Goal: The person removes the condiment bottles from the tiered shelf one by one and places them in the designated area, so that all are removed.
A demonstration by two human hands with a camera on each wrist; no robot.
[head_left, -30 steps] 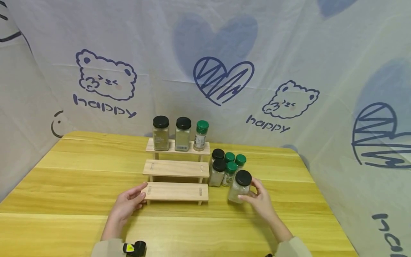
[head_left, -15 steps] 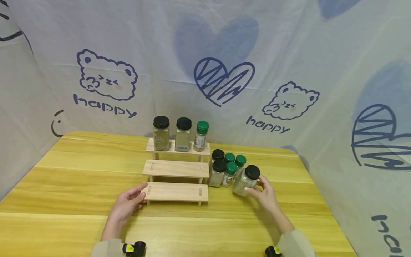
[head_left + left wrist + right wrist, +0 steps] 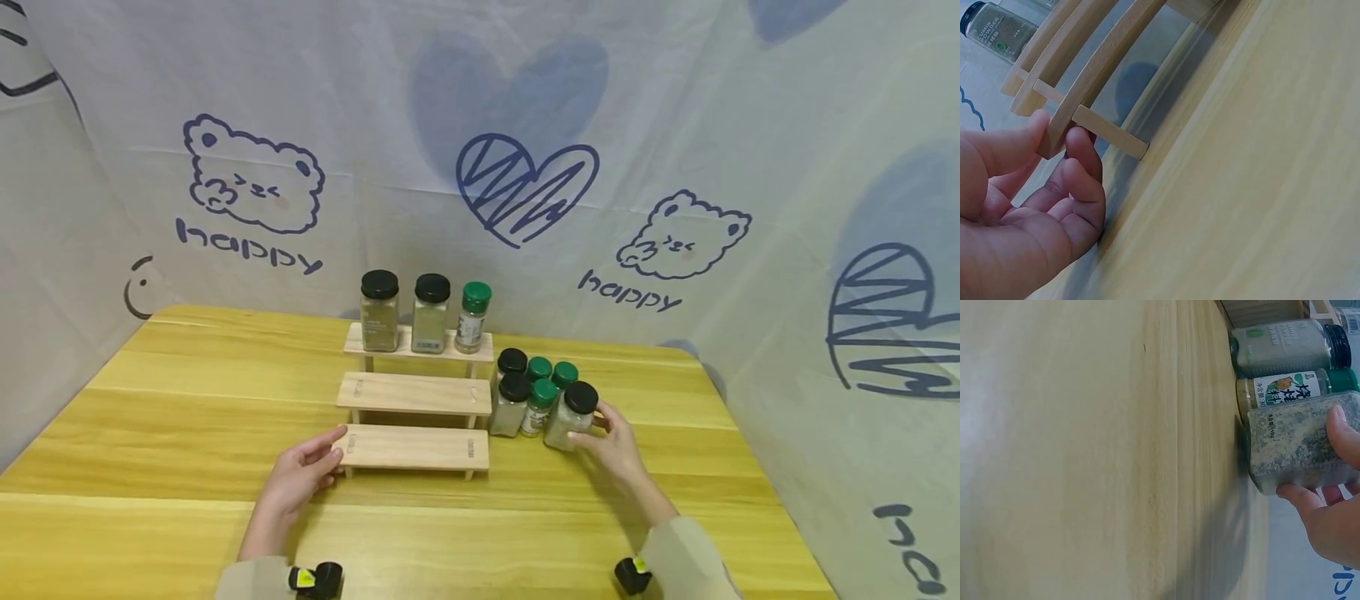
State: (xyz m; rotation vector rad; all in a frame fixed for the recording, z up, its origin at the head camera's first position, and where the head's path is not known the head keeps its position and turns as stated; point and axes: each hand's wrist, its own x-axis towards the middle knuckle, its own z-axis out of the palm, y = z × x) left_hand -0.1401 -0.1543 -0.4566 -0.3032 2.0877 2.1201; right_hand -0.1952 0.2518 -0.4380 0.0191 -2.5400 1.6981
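My left hand (image 3: 300,475) pinches the left end of the lowest tier of a wooden spice rack (image 3: 412,450); in the left wrist view the thumb lies on the board's top and curled fingers are under it. My right hand (image 3: 615,446) grips a black-capped spice jar (image 3: 567,427) from its right side. That jar tilts slightly, right of a green-capped spice bottle (image 3: 1285,389) and a second black-capped jar (image 3: 1282,349). In the right wrist view its clear body shows pale, speckled contents, and its base is near the tabletop; whether it touches I cannot tell.
On the rack's top tier stand two black-capped jars (image 3: 380,312) and a green-capped bottle (image 3: 472,318). Several more jars and bottles (image 3: 539,369) cluster against the rack's right side. A printed cloth (image 3: 375,125) hangs behind the wooden table (image 3: 225,392).
My right hand first moved the black-capped jar right and away from me, then slightly back left, beside the cluster. The left hand stays on the rack.
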